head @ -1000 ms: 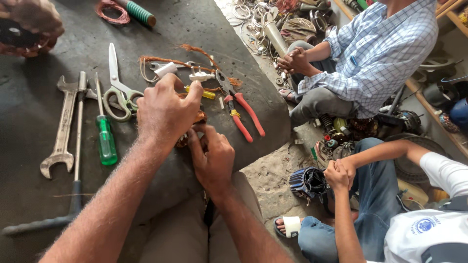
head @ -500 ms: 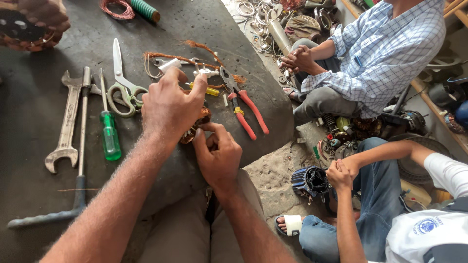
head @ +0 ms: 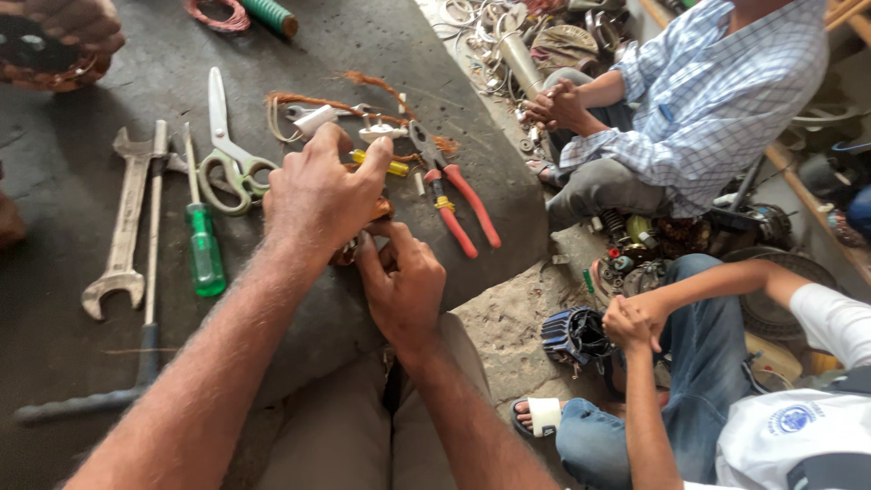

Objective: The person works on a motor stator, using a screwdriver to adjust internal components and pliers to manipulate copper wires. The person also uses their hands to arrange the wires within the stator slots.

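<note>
At the near edge of the dark work mat [head: 82,381], a small copper-wound part [head: 370,222] is being worked on, mostly hidden under both hands. It is covered by the left hand [head: 322,195], which is cupped over it with fingers curled down, pressing it against the mat. From below, the right hand [head: 404,286] is brought in, thumb and forefinger pinched together at the part's lower edge; whether a wire end is caught between them cannot be told.

Just beyond the knuckles, red-handled pliers [head: 458,195] are laid, with a small yellow piece [head: 386,166] and loose copper wire [head: 363,91] near them. To the left, green-handled scissors [head: 227,154], a green screwdriver [head: 204,245] and a spanner [head: 122,227] are spread out, well apart from the part.

Risk is judged to lie in the grip: thin winding wire could be snapped or kinked if it is tugged too hard. The part sits close to the mat's edge, so a slip could send it off onto the sandy ground [head: 508,318]. The scissors' blades are pointed away, but a wrist could be snagged on the loose strands.

To the right, two other people are seated, their hands clasped.
</note>
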